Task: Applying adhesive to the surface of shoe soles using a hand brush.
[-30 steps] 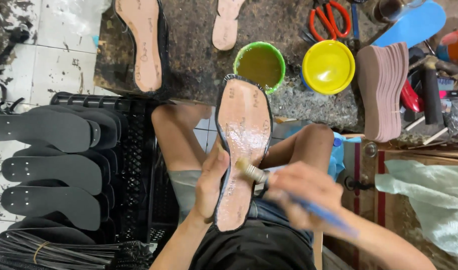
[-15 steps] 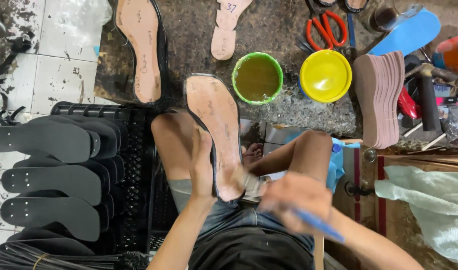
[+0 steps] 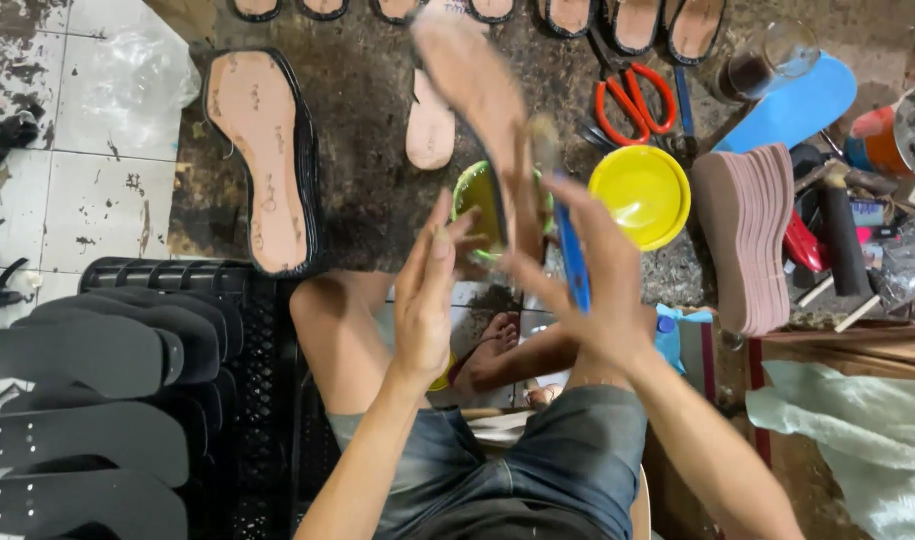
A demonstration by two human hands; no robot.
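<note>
I am looking down at a dark, stained worktop with a tiled floor at its left and a black crate of dark soles below. Raised above the bench between my hands is the tan shoe sole, blurred, its long axis running away from me and leaning left, toe end far. My left hand is open, fingers spread upward, just under the sole's near end; I cannot tell whether it touches. My right hand grips a blue-handled brush, its bristle end up beside the sole's right edge. The right hand is nearer. Behind the sole sit a green cup and a yellow bowl; a finished sole lies to the left, with bare bench between.
</note>
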